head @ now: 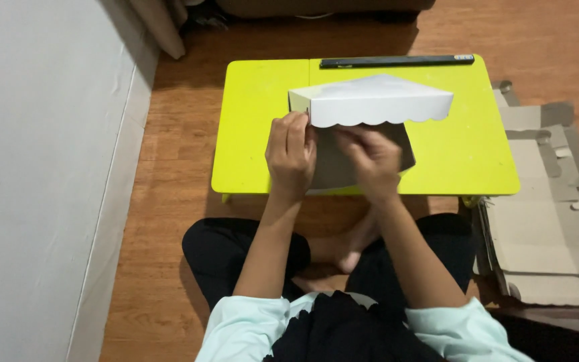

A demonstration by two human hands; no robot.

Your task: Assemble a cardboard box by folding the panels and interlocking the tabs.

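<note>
From my seat at the far end of this feed, I look down on a small lime-green folding table (450,157) standing on a reddish wooden floor (169,221), and near its centre sits a white cardboard box with a scalloped edge (376,100), half folded into shape. My left hand (291,154) sits at about eight o'clock from the box, fingers curled over the near left corner where the white wall meets the grey inner flap (336,164); it grips that corner. My right hand (373,157) is at six o'clock, just below the scalloped edge, its fingers bent and pressing on the grey flap, though I cannot quite tell whether they pinch it or only push against it. At twelve o'clock on the table, along the far edge, lies a long black ruler (397,61), well apart from the box. At three o'clock, off the table on the floor, lies a stack of flat unfolded grey cardboard blanks (551,234). A pale wall (41,167) runs along nine o'clock.
</note>
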